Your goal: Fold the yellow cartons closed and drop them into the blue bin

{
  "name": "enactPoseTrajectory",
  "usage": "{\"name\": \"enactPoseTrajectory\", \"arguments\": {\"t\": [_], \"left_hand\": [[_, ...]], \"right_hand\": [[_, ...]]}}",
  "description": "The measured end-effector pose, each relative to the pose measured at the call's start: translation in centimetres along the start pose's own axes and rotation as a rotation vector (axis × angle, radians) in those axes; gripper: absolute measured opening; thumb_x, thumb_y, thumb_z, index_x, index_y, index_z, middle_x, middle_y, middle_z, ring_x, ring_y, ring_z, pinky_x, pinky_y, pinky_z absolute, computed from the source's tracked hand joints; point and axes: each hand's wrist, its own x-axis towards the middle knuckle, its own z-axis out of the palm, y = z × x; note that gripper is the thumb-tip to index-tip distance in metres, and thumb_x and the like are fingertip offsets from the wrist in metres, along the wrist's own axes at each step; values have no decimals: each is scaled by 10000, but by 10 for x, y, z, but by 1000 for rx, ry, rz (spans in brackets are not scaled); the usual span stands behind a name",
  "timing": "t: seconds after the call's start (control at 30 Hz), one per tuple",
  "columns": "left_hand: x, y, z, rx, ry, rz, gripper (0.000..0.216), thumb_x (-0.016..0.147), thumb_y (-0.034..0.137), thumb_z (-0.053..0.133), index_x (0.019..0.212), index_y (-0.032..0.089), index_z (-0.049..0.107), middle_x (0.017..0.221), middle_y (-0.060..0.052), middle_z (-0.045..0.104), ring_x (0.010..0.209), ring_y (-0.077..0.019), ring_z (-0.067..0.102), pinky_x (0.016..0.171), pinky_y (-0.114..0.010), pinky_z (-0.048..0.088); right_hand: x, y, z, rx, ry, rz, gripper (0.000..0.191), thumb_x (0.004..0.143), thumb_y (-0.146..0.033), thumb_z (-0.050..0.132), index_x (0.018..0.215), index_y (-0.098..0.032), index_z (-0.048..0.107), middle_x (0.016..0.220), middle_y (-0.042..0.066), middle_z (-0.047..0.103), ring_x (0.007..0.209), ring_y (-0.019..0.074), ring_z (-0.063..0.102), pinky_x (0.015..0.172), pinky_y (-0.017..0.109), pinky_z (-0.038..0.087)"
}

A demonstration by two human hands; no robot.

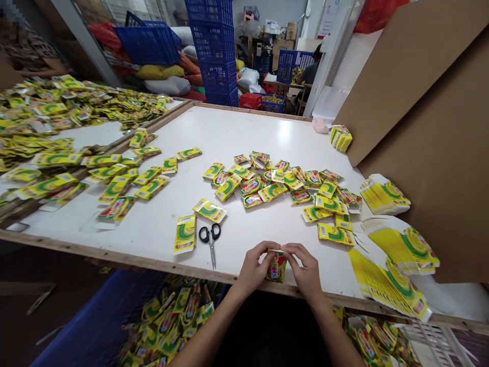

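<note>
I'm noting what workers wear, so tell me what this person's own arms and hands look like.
The left hand and right hand are bare: no gloves, and no rings, watch or bracelet that I can see. The left forearm and right forearm show no sleeves, cables or markings. Between them, plain black clothing shows.

**Part of your packet (pixel 276 270) is covered**

At the near edge of the bench (pixel 248 229), your left hand (pixel 256 266) and right hand (pixel 304 266) hide its upper corners. Below that edge, your left forearm (pixel 216 323) blocks some loose packets (pixel 164 321), and the frame cuts off others. Past the bench's left edge, you lose part of the packet heap (pixel 42 109). The crate stack (pixel 216 46) is cropped on top.
</note>
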Motion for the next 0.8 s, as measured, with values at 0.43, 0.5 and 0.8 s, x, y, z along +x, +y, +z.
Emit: {"name": "enactPoseTrajectory", "arguments": {"t": [0.43,0.5,0.8], "left_hand": [[3,6,12,-24,183,-120,164,828,327,618,837,169,660,758,-32,678,725,-167,619,682,-261,492],[4,6,11,-23,177,-126,173,830,334,616,813,167,657,738,-27,666,713,-164,612,670,-257,487],[-4,3,4,-32,72,-95,173,819,269,615,914,183,731,915,-73,715,889,-217,649,818,-329,509]], "right_hand": [[6,-14,3,4,48,164,185,829,-358,626,861,-181,667,792,38,675,734,176,599,693,299,503],[7,-13,2,5,36,192,183,833,-361,620,826,-182,657,761,27,662,719,170,585,689,293,491],[-8,-4,0,49,-14,91,173,855,-332,603,941,-214,697,890,45,684,817,187,615,740,315,502]]}}
